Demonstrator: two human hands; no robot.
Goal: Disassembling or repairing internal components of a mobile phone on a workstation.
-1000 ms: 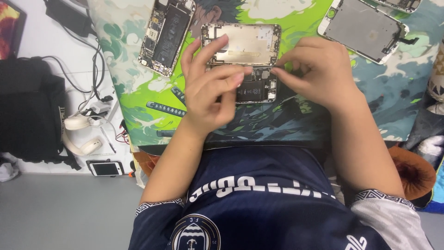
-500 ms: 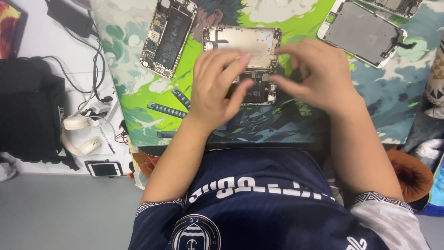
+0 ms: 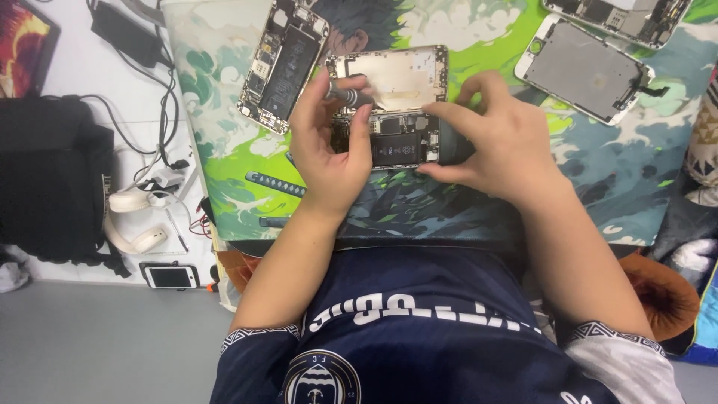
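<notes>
An opened phone (image 3: 393,146) with its battery showing lies on a colourful mat (image 3: 224,112). Its gold-coloured panel (image 3: 400,75) is folded back above it. My left hand (image 3: 329,153) grips a grey screwdriver (image 3: 350,95), whose tip points at the phone's upper left part. My right hand (image 3: 497,142) holds the phone's right edge, the thumb and fingers pinching a dark part (image 3: 449,142) there. Both hands cover the phone's sides.
A second opened phone (image 3: 284,63) lies at the upper left of the mat, a screen assembly (image 3: 583,67) at the upper right, another phone part (image 3: 636,15) at the top edge. A dark patterned tool (image 3: 273,183) lies by my left wrist. Left of the mat: white headphones (image 3: 134,221), small phone (image 3: 170,277), black bag (image 3: 52,179), cables.
My hands have drawn apart and uncovered the phone's insides. The grey screwdriver now shows in my left hand, and my right hand has shifted to the phone's right edge.
</notes>
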